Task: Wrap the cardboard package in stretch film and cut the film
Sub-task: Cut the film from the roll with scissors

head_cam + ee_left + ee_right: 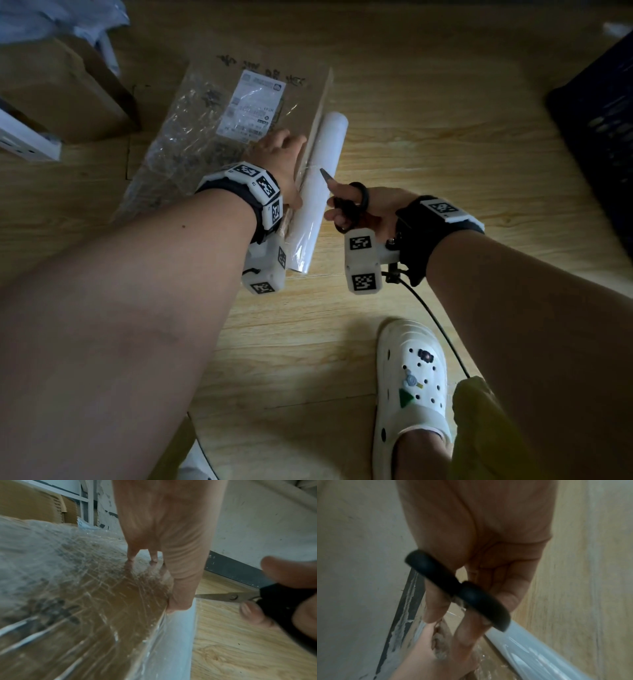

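Observation:
A flat cardboard package (219, 137) lies on the wooden floor, covered in wrinkled clear stretch film, with a white label (251, 106) on top. My left hand (277, 147) presses flat on the package's right edge with straight fingers (181, 588). The white film roll (322, 192) lies along that edge, joined to the package by a film strip. My right hand (337, 205) grips black-handled scissors (349, 202). The blade tip points at the film beside my left hand. The left wrist view shows the blades (228, 597) nearly closed, right at my thumb. The scissor loops (458, 589) sit round my right fingers.
A brown cardboard box (61, 96) and a white shelf part (24, 137) stand at the upper left. A dark basket (599, 137) fills the right edge. My foot in a white clog (411, 387) and a black cable (435, 322) are near the bottom.

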The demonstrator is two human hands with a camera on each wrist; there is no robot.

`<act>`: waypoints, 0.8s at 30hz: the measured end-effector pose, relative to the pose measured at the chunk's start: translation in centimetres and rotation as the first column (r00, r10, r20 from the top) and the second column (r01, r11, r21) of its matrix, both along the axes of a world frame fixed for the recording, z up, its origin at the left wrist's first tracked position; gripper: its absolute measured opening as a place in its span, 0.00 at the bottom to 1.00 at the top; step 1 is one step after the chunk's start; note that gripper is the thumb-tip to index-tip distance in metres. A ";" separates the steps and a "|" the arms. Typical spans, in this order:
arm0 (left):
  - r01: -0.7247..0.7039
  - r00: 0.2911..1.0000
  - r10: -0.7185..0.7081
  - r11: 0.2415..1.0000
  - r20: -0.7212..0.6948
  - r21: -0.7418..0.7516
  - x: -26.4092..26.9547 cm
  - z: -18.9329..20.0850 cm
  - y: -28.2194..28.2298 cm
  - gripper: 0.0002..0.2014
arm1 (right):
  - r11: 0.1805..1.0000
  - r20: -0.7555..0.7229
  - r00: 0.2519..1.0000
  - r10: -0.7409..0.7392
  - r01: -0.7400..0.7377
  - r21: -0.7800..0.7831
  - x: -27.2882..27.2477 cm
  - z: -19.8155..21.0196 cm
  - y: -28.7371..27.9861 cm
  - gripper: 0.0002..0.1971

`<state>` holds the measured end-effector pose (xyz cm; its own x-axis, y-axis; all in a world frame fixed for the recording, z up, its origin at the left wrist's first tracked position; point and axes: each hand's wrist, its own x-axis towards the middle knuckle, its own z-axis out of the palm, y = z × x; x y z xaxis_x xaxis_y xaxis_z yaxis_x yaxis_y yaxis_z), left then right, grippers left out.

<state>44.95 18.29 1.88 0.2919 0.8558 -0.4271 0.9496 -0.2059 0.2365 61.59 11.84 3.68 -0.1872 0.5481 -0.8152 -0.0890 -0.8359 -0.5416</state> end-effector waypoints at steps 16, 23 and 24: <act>-0.002 1.000 0.001 0.999 -0.017 -0.048 0.0 0.9 -0.2 0.55 | 0.968 0.102 0.962 0.252 -0.250 -0.033 -0.2 0.7 -0.8 0.34; 0.000 1.000 0.000 0.999 0.001 -0.034 -0.1 1.1 -0.2 0.52 | 0.989 0.046 0.989 0.144 -0.145 0.019 -1.4 0.0 -0.5 0.29; -0.003 1.000 0.003 1.000 -0.002 -0.030 -0.1 1.1 -0.1 0.51 | 0.989 0.038 0.989 0.144 -0.145 0.017 -1.3 -0.1 -0.6 0.28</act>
